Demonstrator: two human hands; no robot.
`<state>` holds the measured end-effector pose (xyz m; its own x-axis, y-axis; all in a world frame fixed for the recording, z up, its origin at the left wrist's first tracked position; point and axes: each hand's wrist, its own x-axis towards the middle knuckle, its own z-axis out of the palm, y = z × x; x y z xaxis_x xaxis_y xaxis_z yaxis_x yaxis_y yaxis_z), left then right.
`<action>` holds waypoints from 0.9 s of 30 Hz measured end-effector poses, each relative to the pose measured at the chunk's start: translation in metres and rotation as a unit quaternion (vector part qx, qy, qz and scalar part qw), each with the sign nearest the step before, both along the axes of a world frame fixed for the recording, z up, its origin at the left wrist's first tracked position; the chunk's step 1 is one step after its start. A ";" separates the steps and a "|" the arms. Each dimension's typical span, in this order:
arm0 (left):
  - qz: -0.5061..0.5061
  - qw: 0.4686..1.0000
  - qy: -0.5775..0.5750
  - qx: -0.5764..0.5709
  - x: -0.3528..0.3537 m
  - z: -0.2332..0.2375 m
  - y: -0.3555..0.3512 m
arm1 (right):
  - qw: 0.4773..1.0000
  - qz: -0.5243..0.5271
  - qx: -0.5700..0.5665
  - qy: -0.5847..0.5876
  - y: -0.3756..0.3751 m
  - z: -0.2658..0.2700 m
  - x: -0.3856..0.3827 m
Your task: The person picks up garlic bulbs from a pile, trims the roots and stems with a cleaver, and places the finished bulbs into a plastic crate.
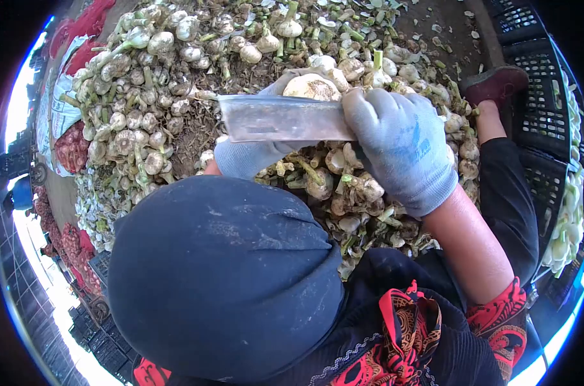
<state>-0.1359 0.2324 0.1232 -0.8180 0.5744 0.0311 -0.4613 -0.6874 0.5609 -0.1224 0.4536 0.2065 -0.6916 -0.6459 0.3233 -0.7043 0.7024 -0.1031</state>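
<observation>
In a grey work glove, my right hand [404,145] is wrapped around the handle end of a cleaver [282,122]. The broad, dull metal blade points left across the middle of the view. Behind it, my left hand [243,156], gloved too, is closed around a large whitish garlic bulb [311,87] with brown dirt on its skin. Much of that hand and the lower part of the bulb are hidden by the blade, whose upper edge overlaps the bulb in this view.
Loose garlic bulbs [128,132] with cut stems lie heaped on the ground around the hands. Black plastic crates [543,106] stand at right beside a foot in a dark red shoe [498,83]. Red mesh sacks [76,251] are at left. A dark cap [224,276] fills the lower middle.
</observation>
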 end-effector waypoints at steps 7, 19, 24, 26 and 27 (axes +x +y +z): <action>-0.056 0.992 -0.113 -0.018 0.000 0.021 0.000 | 0.998 0.008 -0.015 0.059 0.019 -0.024 -0.015; -0.036 0.946 0.050 -0.318 0.006 0.080 0.004 | 0.984 -0.175 -0.009 -0.033 0.100 -0.072 -0.031; 0.073 0.952 0.044 -0.293 -0.012 0.034 -0.005 | 0.956 -0.239 -0.148 -0.088 0.059 -0.024 0.003; 0.042 0.972 -0.153 -0.176 -0.023 0.017 -0.015 | 0.940 -0.245 -0.199 -0.133 0.038 -0.011 0.009; 0.051 0.957 -0.130 -0.253 -0.022 0.022 -0.011 | 0.943 -0.234 -0.194 -0.133 0.034 -0.010 0.011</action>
<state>-0.1575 0.2218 0.1454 -0.8133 0.3787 -0.4418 -0.5752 -0.4080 0.7091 -0.1113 0.4878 0.1961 -0.9614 -0.1185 0.2482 -0.2397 0.8033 -0.5451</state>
